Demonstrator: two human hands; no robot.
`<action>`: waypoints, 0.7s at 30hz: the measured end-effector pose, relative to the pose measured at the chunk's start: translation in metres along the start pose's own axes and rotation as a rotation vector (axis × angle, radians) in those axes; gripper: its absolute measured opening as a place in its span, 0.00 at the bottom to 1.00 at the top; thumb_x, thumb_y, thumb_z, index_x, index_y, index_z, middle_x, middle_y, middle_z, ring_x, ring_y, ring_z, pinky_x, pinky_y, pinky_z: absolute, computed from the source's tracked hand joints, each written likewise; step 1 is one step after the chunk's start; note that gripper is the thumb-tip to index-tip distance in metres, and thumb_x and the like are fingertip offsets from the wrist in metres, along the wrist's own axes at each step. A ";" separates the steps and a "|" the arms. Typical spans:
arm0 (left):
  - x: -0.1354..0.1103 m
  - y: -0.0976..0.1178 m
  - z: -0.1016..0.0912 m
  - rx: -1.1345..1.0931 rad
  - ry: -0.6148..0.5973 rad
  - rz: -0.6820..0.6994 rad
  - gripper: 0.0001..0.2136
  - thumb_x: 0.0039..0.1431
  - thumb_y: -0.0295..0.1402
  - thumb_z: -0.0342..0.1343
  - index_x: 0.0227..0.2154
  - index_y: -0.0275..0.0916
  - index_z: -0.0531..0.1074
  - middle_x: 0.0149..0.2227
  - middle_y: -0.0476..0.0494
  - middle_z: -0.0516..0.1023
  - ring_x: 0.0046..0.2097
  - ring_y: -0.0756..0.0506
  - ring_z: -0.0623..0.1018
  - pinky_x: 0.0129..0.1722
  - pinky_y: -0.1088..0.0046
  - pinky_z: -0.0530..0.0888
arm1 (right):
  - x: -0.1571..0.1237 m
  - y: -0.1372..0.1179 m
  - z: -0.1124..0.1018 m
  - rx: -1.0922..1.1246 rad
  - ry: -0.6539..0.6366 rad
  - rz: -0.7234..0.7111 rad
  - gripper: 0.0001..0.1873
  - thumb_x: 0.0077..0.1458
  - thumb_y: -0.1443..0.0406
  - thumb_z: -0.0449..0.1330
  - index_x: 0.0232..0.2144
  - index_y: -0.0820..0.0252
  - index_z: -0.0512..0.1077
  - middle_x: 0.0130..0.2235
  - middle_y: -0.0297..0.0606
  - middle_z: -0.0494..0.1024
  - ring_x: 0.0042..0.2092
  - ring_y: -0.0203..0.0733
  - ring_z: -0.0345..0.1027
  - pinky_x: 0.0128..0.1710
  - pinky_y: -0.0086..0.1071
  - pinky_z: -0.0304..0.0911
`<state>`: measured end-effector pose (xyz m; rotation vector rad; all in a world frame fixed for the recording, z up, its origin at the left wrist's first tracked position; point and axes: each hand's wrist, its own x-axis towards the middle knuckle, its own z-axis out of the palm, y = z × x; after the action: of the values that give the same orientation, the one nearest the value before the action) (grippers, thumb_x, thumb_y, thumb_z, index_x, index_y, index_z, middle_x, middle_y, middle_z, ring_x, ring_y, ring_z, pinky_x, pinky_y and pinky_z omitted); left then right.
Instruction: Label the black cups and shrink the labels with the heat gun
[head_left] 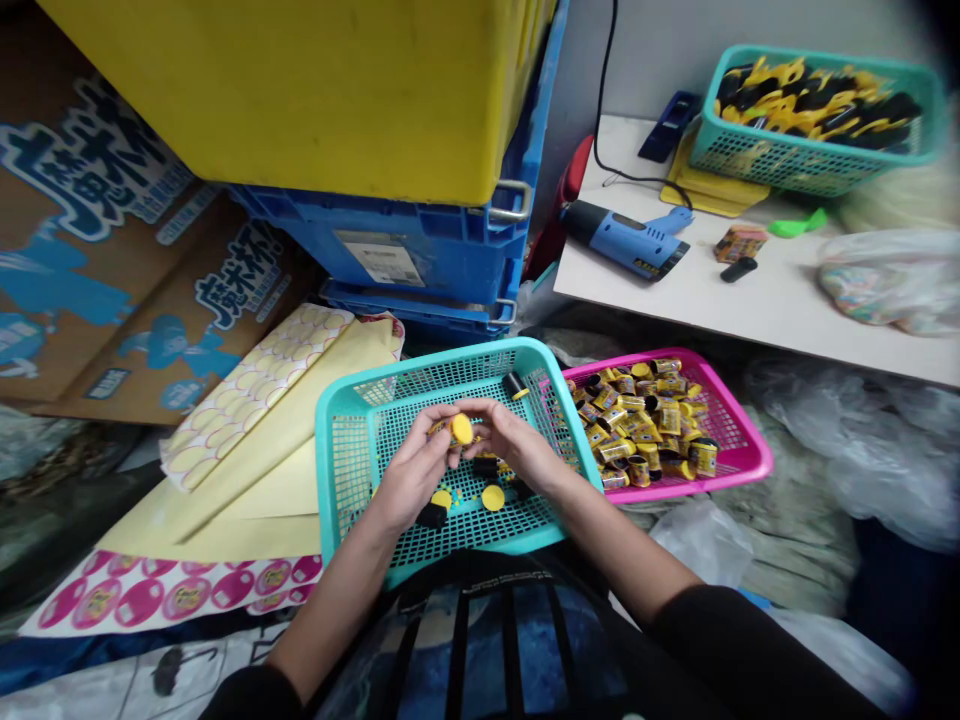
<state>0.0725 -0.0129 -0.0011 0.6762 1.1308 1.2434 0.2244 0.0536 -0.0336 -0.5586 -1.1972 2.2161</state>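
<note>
My left hand (pixel 416 462) is closed on a small round canister with a yellow end (pixel 460 429), its thumb against the side. From the other side, the curled fingers of my right hand (pixel 517 445) meet the same canister. Both hands are over a teal mesh basket (pixel 325 450) in front of my body. In the basket lie a black canister (pixel 514 386) with a yellow end, a yellow disc (pixel 493 497) and other black and yellow pieces, partly hidden by my hands.
A pink basket (pixel 759 450) of labelled yellow canisters adjoins on the right. Sticker sheets (pixel 255 490) lie left, below cartons (pixel 142 330). Blue crates (pixel 450 250) and a yellow bin (pixel 337 100) rise ahead. The table holds a heat gun (pixel 626 238) and another teal basket (pixel 795 170).
</note>
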 end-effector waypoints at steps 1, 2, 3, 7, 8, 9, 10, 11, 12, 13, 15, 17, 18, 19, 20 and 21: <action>0.000 0.000 0.000 -0.016 -0.010 -0.010 0.14 0.58 0.42 0.58 0.44 0.44 0.68 0.39 0.46 0.73 0.35 0.49 0.71 0.34 0.73 0.70 | -0.002 -0.002 0.000 -0.097 0.005 -0.031 0.30 0.58 0.44 0.55 0.52 0.58 0.65 0.50 0.45 0.69 0.43 0.40 0.69 0.43 0.35 0.68; 0.000 -0.001 0.001 -0.025 -0.021 -0.026 0.14 0.58 0.42 0.57 0.45 0.45 0.66 0.40 0.46 0.73 0.36 0.49 0.72 0.34 0.73 0.70 | -0.003 -0.003 0.002 -0.212 0.027 -0.073 0.29 0.57 0.46 0.59 0.53 0.57 0.65 0.51 0.44 0.69 0.45 0.41 0.68 0.45 0.36 0.67; 0.001 -0.001 0.002 -0.025 -0.029 -0.043 0.15 0.58 0.42 0.57 0.46 0.46 0.64 0.42 0.46 0.73 0.38 0.48 0.73 0.35 0.72 0.70 | -0.005 -0.004 0.004 -0.332 0.063 -0.120 0.28 0.55 0.49 0.62 0.53 0.56 0.65 0.51 0.43 0.69 0.47 0.42 0.67 0.48 0.38 0.66; 0.002 -0.003 0.009 0.050 -0.096 -0.085 0.19 0.60 0.45 0.55 0.52 0.50 0.59 0.51 0.45 0.71 0.46 0.45 0.74 0.43 0.68 0.72 | -0.019 -0.016 0.008 -0.663 0.227 -0.321 0.19 0.54 0.54 0.64 0.44 0.57 0.69 0.47 0.41 0.71 0.50 0.44 0.65 0.53 0.41 0.61; 0.002 -0.002 0.009 0.096 -0.117 -0.075 0.21 0.60 0.45 0.55 0.54 0.50 0.58 0.53 0.44 0.70 0.48 0.44 0.74 0.45 0.68 0.72 | -0.027 -0.023 0.004 -0.708 0.265 -0.361 0.17 0.55 0.54 0.63 0.43 0.57 0.69 0.47 0.41 0.71 0.51 0.44 0.65 0.54 0.40 0.61; 0.003 -0.001 0.009 0.157 -0.135 -0.061 0.23 0.60 0.46 0.55 0.56 0.50 0.58 0.56 0.42 0.69 0.51 0.43 0.73 0.47 0.67 0.72 | -0.037 -0.031 -0.003 -0.757 0.313 -0.389 0.16 0.56 0.55 0.62 0.42 0.57 0.69 0.47 0.41 0.71 0.52 0.44 0.65 0.55 0.40 0.60; 0.003 0.000 0.007 0.229 -0.146 -0.049 0.24 0.60 0.47 0.55 0.57 0.49 0.59 0.57 0.41 0.68 0.52 0.43 0.73 0.48 0.67 0.71 | -0.050 -0.041 -0.012 -0.815 0.384 -0.401 0.15 0.57 0.55 0.62 0.42 0.57 0.69 0.48 0.41 0.71 0.53 0.44 0.64 0.56 0.40 0.59; 0.003 0.003 0.004 0.303 -0.142 -0.040 0.25 0.59 0.47 0.56 0.57 0.48 0.60 0.58 0.40 0.69 0.53 0.42 0.72 0.49 0.67 0.71 | -0.066 -0.052 -0.025 -0.883 0.479 -0.388 0.15 0.58 0.55 0.60 0.42 0.57 0.69 0.49 0.42 0.71 0.54 0.45 0.64 0.56 0.40 0.58; 0.004 0.005 0.000 0.366 -0.126 -0.040 0.25 0.59 0.47 0.57 0.56 0.46 0.63 0.57 0.39 0.70 0.53 0.41 0.73 0.49 0.66 0.72 | -0.083 -0.064 -0.041 -0.964 0.573 -0.335 0.16 0.58 0.53 0.59 0.42 0.58 0.69 0.49 0.43 0.71 0.54 0.47 0.64 0.56 0.41 0.58; 0.004 0.007 -0.005 0.412 -0.104 -0.048 0.24 0.58 0.47 0.57 0.55 0.45 0.65 0.56 0.38 0.71 0.52 0.41 0.74 0.48 0.66 0.73 | -0.100 -0.076 -0.058 -1.047 0.663 -0.237 0.18 0.58 0.51 0.57 0.41 0.59 0.70 0.49 0.44 0.71 0.52 0.48 0.65 0.54 0.42 0.59; 0.005 0.012 -0.015 0.470 -0.060 -0.059 0.22 0.58 0.47 0.56 0.52 0.43 0.69 0.53 0.37 0.74 0.50 0.39 0.76 0.46 0.65 0.74 | -0.128 -0.095 -0.093 -1.204 0.704 0.148 0.23 0.56 0.48 0.56 0.42 0.61 0.71 0.47 0.47 0.73 0.47 0.52 0.68 0.49 0.45 0.63; 0.006 0.015 -0.024 0.551 -0.019 -0.040 0.20 0.57 0.47 0.56 0.48 0.42 0.72 0.51 0.38 0.77 0.50 0.38 0.77 0.47 0.64 0.74 | -0.142 -0.105 -0.118 -1.392 0.792 0.486 0.26 0.50 0.51 0.61 0.44 0.65 0.72 0.48 0.53 0.73 0.49 0.59 0.67 0.51 0.51 0.61; 0.007 0.016 -0.028 0.622 0.000 -0.020 0.18 0.57 0.46 0.56 0.47 0.43 0.74 0.50 0.39 0.78 0.51 0.37 0.76 0.48 0.64 0.74 | -0.142 -0.107 -0.123 -1.472 0.814 0.520 0.26 0.50 0.53 0.62 0.45 0.66 0.72 0.48 0.54 0.73 0.50 0.60 0.67 0.52 0.52 0.60; 0.008 0.017 -0.031 0.711 0.019 0.004 0.17 0.58 0.46 0.55 0.45 0.44 0.75 0.49 0.40 0.79 0.51 0.37 0.76 0.50 0.63 0.73 | -0.137 -0.107 -0.123 -1.510 0.824 0.474 0.26 0.50 0.54 0.61 0.46 0.66 0.72 0.48 0.54 0.73 0.50 0.59 0.67 0.52 0.51 0.60; 0.009 0.017 -0.034 0.815 0.035 0.030 0.15 0.59 0.45 0.54 0.44 0.44 0.76 0.48 0.41 0.79 0.51 0.37 0.76 0.51 0.63 0.72 | -0.129 -0.104 -0.117 -1.504 0.807 0.362 0.24 0.53 0.54 0.59 0.47 0.65 0.73 0.48 0.52 0.74 0.50 0.57 0.68 0.52 0.49 0.61; 0.011 0.015 -0.037 0.929 0.042 0.053 0.14 0.60 0.44 0.53 0.42 0.44 0.76 0.48 0.41 0.80 0.51 0.37 0.76 0.52 0.62 0.71 | -0.116 -0.099 -0.107 -1.451 0.754 0.222 0.22 0.57 0.54 0.56 0.47 0.62 0.73 0.48 0.49 0.74 0.48 0.53 0.69 0.49 0.45 0.63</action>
<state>0.0322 -0.0047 -0.0033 1.3700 1.7380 0.7207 0.4025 0.0894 0.0064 -1.8722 -2.1074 0.6707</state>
